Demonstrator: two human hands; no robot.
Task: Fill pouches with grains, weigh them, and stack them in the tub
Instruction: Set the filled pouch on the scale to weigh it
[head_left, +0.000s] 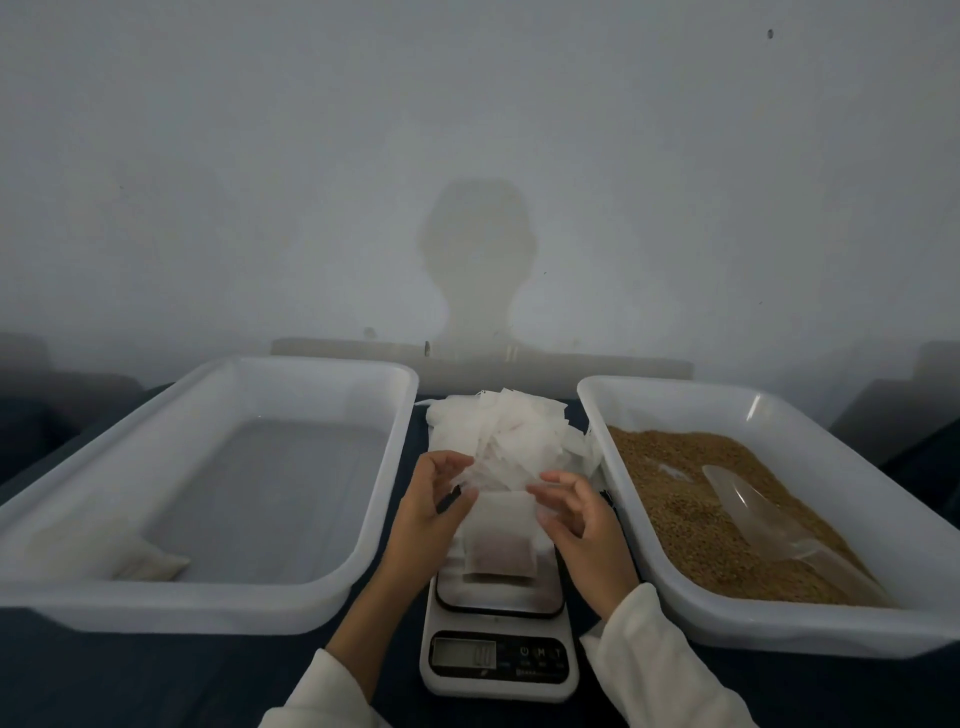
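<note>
Both hands, left hand (434, 499) and right hand (574, 512), pinch a filled pouch (501, 545) with curled fingers above the scale (498, 644), seemingly to weigh it.

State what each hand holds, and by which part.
Both hands hold one empty white pouch above the scale: left hand pinches its upper left edge, right hand its upper right edge.

Makeshift packing station: digital scale (498, 644) between plastic tubs (208, 603) on dark table (130, 675), bare wall (467, 130).
</note>
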